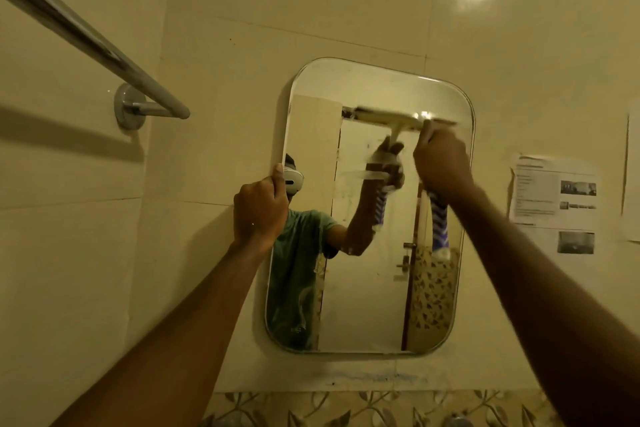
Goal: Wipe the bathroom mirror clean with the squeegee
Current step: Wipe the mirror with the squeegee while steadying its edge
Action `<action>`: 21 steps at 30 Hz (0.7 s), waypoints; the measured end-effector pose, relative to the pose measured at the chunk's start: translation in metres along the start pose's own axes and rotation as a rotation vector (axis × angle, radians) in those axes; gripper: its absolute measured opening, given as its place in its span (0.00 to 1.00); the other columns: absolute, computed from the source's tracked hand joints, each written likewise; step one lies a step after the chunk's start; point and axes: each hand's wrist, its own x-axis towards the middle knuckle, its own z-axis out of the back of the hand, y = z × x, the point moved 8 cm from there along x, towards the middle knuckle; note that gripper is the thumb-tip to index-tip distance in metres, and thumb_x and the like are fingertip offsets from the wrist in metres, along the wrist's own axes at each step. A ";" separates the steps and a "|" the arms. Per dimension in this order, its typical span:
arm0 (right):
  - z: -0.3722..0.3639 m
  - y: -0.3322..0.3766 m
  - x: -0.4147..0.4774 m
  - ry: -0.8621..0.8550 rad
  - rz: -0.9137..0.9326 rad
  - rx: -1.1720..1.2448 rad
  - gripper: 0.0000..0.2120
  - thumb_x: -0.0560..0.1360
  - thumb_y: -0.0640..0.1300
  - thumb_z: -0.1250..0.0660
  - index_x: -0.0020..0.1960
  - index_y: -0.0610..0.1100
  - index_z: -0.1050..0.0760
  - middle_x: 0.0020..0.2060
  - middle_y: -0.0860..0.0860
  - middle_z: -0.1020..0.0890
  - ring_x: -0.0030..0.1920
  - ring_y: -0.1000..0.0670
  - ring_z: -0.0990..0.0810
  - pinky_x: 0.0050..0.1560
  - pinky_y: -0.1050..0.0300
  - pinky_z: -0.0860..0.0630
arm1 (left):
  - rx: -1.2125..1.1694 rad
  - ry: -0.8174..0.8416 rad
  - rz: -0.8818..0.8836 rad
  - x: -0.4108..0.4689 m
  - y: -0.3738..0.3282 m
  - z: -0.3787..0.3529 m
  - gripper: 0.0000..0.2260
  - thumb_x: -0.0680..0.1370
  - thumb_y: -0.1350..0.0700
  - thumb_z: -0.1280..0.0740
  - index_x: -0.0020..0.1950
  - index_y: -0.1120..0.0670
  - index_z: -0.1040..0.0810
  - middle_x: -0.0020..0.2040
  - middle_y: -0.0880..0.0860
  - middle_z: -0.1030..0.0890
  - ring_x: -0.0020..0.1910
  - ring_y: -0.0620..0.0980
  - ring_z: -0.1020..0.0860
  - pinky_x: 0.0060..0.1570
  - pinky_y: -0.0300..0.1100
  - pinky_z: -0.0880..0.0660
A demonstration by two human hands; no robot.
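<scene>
A rounded rectangular mirror (367,288) hangs on the tiled wall ahead. My left hand (258,208) grips the mirror's left edge, thumb over the rim. My right hand (441,163) is closed around the handle of a squeegee (440,218), whose blue-and-white patterned handle end pokes out below my fist. The squeegee's pale blade (398,118) lies horizontally against the glass in the upper part of the mirror. The glass below the blade shows faint smears and streaks. My reflection, with the arm and squeegee, appears in the mirror.
A chrome towel bar (90,42) juts out from the wall at upper left, with its mount (130,111) close to the mirror. Printed paper sheets (554,198) are stuck on the wall to the right. A leaf-patterned tile band (346,409) runs below the mirror.
</scene>
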 end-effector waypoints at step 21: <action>-0.034 -0.029 -0.100 0.105 -0.045 -0.030 0.25 0.83 0.55 0.54 0.38 0.45 0.27 0.27 0.50 0.24 0.23 0.57 0.25 0.22 0.62 0.31 | 0.006 0.006 0.017 0.001 -0.002 0.005 0.26 0.83 0.50 0.47 0.37 0.64 0.20 0.33 0.62 0.18 0.30 0.59 0.20 0.30 0.43 0.24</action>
